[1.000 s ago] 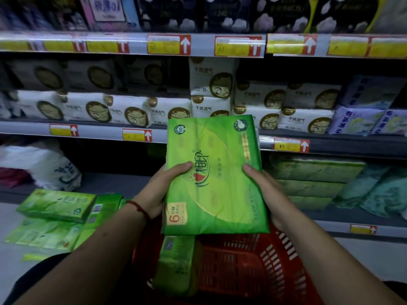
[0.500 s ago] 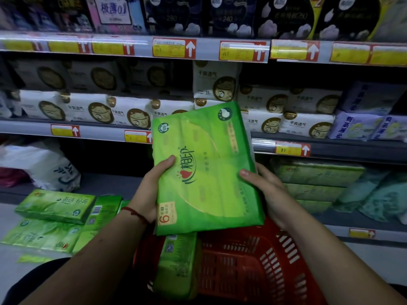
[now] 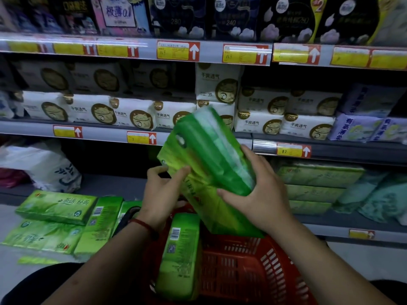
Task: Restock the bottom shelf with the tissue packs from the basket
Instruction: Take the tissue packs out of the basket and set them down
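A large green tissue pack is tilted on edge above the red basket, blurred by motion. My left hand holds its left side with thumb and fingers. My right hand grips its right edge from the side. Another green tissue pack stands upright inside the basket at its left. The bottom shelf has a dark bare stretch behind my hands, and a stack of green packs lies on it to the right.
Several green tissue packs lie on the floor at the left. A white plastic bag sits on the bottom shelf's left end. Pale green soft packs fill the shelf's far right. White packs line the shelf above.
The pack has turned from flat, face toward me, onto its edge and swung to the right. My right hand has shifted onto its side edge; my left hand has moved up along its left side.
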